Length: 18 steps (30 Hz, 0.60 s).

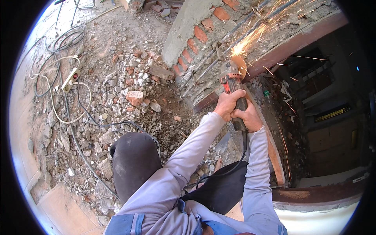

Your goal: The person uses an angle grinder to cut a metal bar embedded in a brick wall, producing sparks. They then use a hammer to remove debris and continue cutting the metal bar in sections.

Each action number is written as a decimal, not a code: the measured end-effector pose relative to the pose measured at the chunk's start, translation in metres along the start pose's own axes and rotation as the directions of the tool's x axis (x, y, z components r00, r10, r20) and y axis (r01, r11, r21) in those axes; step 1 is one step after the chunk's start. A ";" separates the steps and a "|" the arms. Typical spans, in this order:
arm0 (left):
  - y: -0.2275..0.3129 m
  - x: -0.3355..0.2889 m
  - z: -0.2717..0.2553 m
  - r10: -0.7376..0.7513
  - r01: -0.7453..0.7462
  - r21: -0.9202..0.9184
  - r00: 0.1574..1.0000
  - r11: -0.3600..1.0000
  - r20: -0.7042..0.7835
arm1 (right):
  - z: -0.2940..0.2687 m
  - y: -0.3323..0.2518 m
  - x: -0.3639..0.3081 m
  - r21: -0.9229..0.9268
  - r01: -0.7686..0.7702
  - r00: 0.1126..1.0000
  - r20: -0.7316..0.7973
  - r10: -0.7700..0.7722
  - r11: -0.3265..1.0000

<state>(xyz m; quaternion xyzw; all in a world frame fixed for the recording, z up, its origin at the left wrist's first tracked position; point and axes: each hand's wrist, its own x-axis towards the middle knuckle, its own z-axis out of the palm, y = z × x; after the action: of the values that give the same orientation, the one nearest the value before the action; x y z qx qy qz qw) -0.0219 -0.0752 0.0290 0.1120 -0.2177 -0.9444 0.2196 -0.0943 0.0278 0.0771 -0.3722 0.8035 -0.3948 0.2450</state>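
Both my hands are closed around an angle grinder (234,83) with a red and dark body. My left hand (230,103) wraps the body just behind the head, and my right hand (250,117) grips the rear of the handle. Its disc (240,65) is at the steel reinforcing bars (250,30) along the broken wall edge. Bright sparks (243,44) spray up and to the right from there; the glare hides the exact contact point. A black cord (244,145) hangs from the grinder's rear end and runs down past my knee.
Broken brick and concrete rubble (135,98) covers the ground to the left. A white power strip (71,80) with plugs and looped cables lies on it. Exposed bricks (200,34) line the wall. A brown frame (297,45) borders a dark opening at right.
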 end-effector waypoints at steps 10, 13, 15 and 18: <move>-0.001 0.001 -0.001 -0.001 0.001 0.008 1.000 1.000 -0.007 | 0.000 -0.001 -0.002 -0.002 -0.015 1.000 0.007 0.015 1.000; -0.001 0.001 -0.001 -0.001 0.001 0.020 1.000 1.000 -0.008 | 0.000 0.000 -0.002 0.016 -0.008 1.000 -0.004 0.008 1.000; -0.001 0.000 -0.001 -0.001 0.001 0.023 1.000 1.000 -0.005 | 0.000 0.001 -0.001 0.002 -0.002 1.000 -0.002 0.002 1.000; -0.001 0.000 -0.001 -0.002 0.002 0.016 1.000 1.000 -0.001 | -0.001 0.002 0.000 -0.008 -0.004 1.000 0.000 0.004 1.000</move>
<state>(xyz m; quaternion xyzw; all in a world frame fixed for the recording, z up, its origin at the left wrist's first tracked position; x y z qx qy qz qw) -0.0219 -0.0751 0.0278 0.1144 -0.2251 -0.9427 0.2180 -0.0957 0.0292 0.0756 -0.3717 0.8057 -0.3911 0.2443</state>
